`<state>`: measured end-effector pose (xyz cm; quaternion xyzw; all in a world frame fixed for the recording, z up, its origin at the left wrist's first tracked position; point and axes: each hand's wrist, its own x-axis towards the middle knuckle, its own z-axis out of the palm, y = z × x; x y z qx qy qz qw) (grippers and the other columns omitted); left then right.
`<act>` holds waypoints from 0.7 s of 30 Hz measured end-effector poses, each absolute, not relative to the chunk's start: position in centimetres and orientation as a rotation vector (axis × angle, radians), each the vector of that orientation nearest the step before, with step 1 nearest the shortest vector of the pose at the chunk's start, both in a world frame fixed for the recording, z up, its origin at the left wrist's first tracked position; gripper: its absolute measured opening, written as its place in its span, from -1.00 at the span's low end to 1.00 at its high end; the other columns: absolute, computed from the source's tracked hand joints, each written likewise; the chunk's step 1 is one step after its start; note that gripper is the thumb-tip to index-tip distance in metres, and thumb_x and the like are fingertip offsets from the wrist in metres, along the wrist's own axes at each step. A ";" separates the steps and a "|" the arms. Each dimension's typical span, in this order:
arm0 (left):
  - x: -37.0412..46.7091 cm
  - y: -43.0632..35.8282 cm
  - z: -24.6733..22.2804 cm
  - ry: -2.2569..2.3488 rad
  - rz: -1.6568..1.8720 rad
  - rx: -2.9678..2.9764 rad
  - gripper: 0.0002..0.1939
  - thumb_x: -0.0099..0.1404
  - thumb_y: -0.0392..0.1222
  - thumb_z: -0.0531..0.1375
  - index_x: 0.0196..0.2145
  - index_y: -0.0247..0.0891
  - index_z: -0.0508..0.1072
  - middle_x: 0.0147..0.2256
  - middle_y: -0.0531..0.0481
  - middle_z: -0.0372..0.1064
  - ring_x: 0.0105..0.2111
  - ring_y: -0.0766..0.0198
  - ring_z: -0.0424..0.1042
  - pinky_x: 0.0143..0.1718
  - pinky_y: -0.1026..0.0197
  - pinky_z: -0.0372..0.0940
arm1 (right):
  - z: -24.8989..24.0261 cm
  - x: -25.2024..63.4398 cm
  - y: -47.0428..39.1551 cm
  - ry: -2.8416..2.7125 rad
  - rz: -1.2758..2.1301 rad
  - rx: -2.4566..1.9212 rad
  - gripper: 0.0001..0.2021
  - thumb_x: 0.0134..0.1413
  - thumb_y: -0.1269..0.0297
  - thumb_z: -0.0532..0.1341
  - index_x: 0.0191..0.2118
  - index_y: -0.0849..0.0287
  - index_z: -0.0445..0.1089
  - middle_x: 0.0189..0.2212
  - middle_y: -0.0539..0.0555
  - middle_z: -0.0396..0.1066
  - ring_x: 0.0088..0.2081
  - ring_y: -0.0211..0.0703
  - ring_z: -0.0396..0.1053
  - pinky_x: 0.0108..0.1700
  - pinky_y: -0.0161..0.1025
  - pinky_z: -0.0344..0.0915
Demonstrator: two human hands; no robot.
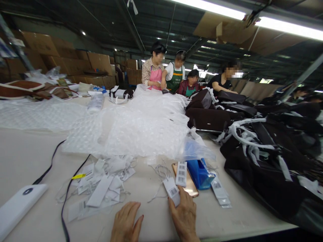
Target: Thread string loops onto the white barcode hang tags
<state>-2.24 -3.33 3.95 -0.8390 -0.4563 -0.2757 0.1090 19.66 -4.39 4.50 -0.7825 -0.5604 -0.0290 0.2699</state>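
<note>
My left hand (126, 223) rests flat on the white table (30, 158) near its front edge, fingers together, holding nothing. My right hand (184, 216) lies beside it and pinches a white barcode tag (172, 191) with a thin string. Just beyond my right hand lie another barcode tag (181, 173), a gold phone (189, 188) and a blue plastic box (200, 173). A loose pile of white tags with strings (101, 183) sits to the left of my hands.
A heap of bubble wrap (141, 124) covers the table's middle. Dark bags with white paper-wrapped handles (262, 151) fill the right side. A white power bank (17, 206) with black cables lies at front left. Several people work at the far end, cardboard boxes behind them.
</note>
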 end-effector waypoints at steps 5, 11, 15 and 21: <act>-1.3 -3.9 4.0 -1.553 -1.015 -2.642 -0.74 0.16 -0.11 0.14 -0.22 -0.26 0.44 -0.27 -0.10 0.52 -0.24 0.12 0.48 -0.25 0.15 0.40 | 4.3 20.0 -4.8 -1.501 -0.181 -1.996 -0.62 -0.01 0.16 0.16 -0.06 0.20 0.25 -0.20 0.19 0.45 -0.19 0.07 0.36 -0.23 -0.11 0.20; 2.9 -2.3 8.1 -2.443 -1.253 -2.858 -0.79 0.15 -0.20 0.06 -0.35 -0.24 0.49 -0.36 -0.03 0.52 -0.32 0.22 0.48 -0.27 0.25 0.36 | 4.6 20.2 -5.2 -1.548 -0.273 -1.899 -0.60 0.08 0.06 0.07 -0.05 0.23 0.25 -0.20 0.21 0.46 -0.20 0.03 0.37 -0.23 -0.13 0.19; 5.1 0.7 9.1 -2.545 -1.227 -2.784 -0.77 0.15 -0.29 0.04 -0.34 -0.31 0.49 -0.34 -0.07 0.51 -0.30 0.22 0.46 -0.23 0.22 0.33 | 4.0 20.5 -5.3 -1.570 -0.262 -1.945 -0.61 0.08 0.10 0.08 -0.04 0.24 0.25 -0.20 0.22 0.46 -0.20 0.05 0.38 -0.23 -0.12 0.20; 8.0 5.3 9.2 -2.526 -1.018 -2.774 -0.86 0.23 -0.30 0.09 -0.38 -0.34 0.45 -0.36 -0.01 0.46 -0.28 0.25 0.43 -0.17 0.09 0.30 | 2.2 20.4 -5.3 -1.552 -0.239 -1.953 -0.58 0.08 0.08 0.08 -0.01 0.23 0.23 -0.15 0.24 0.44 -0.15 0.10 0.36 -0.20 -0.07 0.20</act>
